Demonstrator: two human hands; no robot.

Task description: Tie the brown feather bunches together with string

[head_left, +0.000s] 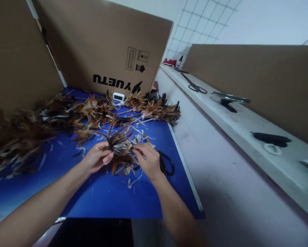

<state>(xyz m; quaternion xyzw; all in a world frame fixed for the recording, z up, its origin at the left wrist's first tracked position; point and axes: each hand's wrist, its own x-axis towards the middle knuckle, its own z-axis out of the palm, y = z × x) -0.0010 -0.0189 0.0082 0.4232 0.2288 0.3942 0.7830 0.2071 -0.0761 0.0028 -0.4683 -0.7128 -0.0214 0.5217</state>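
Observation:
My left hand [99, 157] pinches a spread bunch of long brown feathers [114, 139] above the blue tabletop [112, 202]. Close by on the right, my right hand [146, 158] has its thumb and fingers pressed together at the pale quill side of the bunch; what they hold is too small to make out. Beneath both hands lie loose brown feathers [123, 164]. Black-handled scissors [167, 164] rest just beside my right hand, partly hidden by it. A small tuft with red thread [129, 184] lies nearer the front.
Heaps of brown feathers [20, 140] cover the left and back of the table. A white digital device [118, 96] stands before a large cardboard box [105, 44]. Along the right, a white ledge [236, 120] carries scissors [197, 88] and black tools.

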